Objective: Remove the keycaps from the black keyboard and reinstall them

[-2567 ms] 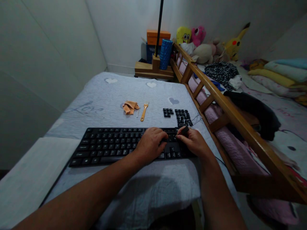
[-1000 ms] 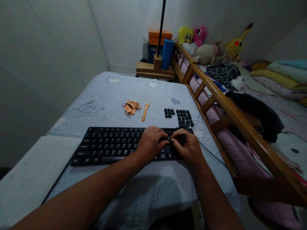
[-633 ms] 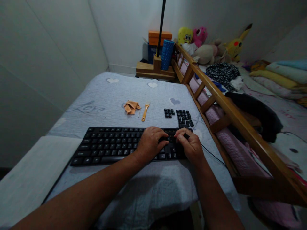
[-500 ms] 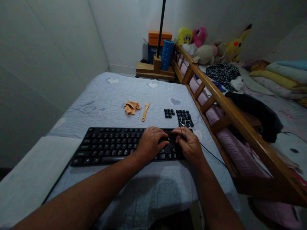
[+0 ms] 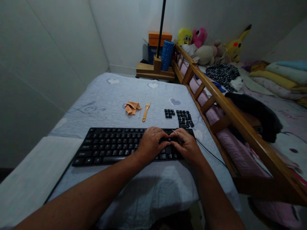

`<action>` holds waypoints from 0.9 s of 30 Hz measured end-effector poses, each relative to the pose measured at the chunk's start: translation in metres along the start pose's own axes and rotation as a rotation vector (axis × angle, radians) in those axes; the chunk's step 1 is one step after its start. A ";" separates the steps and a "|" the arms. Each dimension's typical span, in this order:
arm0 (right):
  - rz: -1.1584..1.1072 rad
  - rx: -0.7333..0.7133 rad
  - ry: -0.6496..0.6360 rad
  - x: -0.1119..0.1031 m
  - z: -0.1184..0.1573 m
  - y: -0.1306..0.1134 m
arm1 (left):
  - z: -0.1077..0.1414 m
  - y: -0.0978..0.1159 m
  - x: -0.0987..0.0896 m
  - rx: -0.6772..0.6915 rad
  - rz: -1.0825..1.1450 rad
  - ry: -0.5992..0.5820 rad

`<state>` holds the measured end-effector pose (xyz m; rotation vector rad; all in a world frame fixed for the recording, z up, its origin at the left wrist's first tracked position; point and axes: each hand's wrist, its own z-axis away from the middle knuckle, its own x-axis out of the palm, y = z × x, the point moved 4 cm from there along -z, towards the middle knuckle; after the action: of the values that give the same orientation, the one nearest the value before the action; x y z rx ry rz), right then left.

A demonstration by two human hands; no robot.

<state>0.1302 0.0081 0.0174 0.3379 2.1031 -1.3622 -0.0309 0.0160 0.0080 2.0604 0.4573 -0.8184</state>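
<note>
On a pale, heart-patterned cloth, we see a black keyboard [image 5: 107,143] lying lengthwise before a person whose hands nearly meet over its right-hand part. The right hand [image 5: 188,143] closes around a thin dark tool [image 5: 181,140], partly hidden by the fingers. The left hand [image 5: 152,140] rests curled on the keys, thumb and forefinger spread with something dark between them; we cannot tell whether it grips that or merely steadies the keyboard. Just past the far edge sit loose black keycaps [image 5: 183,116] in neat groups, with a yellow-handled brush [image 5: 145,113], a swab [image 5: 139,114] and an orange cloth [image 5: 131,107] farther to the left. The risks, as we judge them, are small ones: a slip of the tool could scratch the keys or jab the opposite fingers, so close do they work. A sudden pull might flick a small part into the folds of the cloth (dark on dark, it would hide even better on the keyboard). A careless knuckle could scatter the groups, losing their order, and a tug on the cable [image 5: 209,152] could shift everything.
</note>
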 end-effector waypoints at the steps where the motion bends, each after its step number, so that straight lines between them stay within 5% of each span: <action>1: 0.001 0.003 -0.006 0.000 0.000 0.000 | 0.000 0.000 0.000 -0.006 0.000 -0.003; 15: 0.156 -0.075 -0.103 -0.014 -0.017 0.003 | 0.001 -0.001 -0.001 -0.050 0.024 0.003; 21: 0.337 -0.006 -0.004 -0.044 -0.063 0.040 | 0.001 -0.001 0.002 -0.045 0.019 -0.016; 27: 0.490 0.075 -0.002 -0.042 -0.096 0.075 | 0.002 -0.003 0.003 -0.037 0.025 -0.024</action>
<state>0.1683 0.1315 0.0154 0.8206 1.8065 -1.1418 -0.0312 0.0165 0.0030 2.0164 0.4295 -0.8129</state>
